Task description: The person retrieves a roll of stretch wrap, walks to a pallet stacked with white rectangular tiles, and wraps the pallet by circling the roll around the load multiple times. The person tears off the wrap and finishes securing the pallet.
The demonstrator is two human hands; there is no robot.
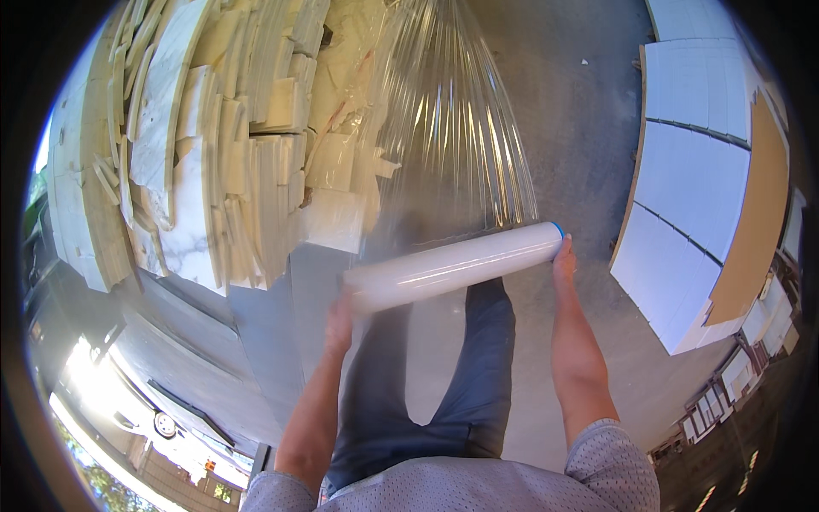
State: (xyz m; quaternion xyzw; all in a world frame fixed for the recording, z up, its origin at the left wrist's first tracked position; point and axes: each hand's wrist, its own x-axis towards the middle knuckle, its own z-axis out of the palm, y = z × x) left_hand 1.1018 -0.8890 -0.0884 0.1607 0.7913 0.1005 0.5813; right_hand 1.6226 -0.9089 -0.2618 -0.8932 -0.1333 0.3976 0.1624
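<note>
The pale roll of stretch film (452, 266) is held aslant before the legs (486, 358), the blurred left hand (339, 320) gripping its left end, the right hand (564, 258) its blue-rimmed right end

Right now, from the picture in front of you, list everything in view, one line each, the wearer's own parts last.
white cylindrical film roll: 1, white with blue right rim, between the hands
clear stretched plastic film: 1 sheet, transparent, upper middle, above the roll
rough-edged, stone-look slabs: many, cream and white, upper left
large rectangular blocks: at least 3, white, right
flat panel: 1, brown, the blocks' outer side
smooth floor: 1, grey, middle
round wheel: 1, pale, lower left
trousers: 1 pair, dark, lower middle
patterned shirt: 1, grey, bottom
left hand: 1, blurred, roll's left end
right hand: 1, roll's right end
</note>
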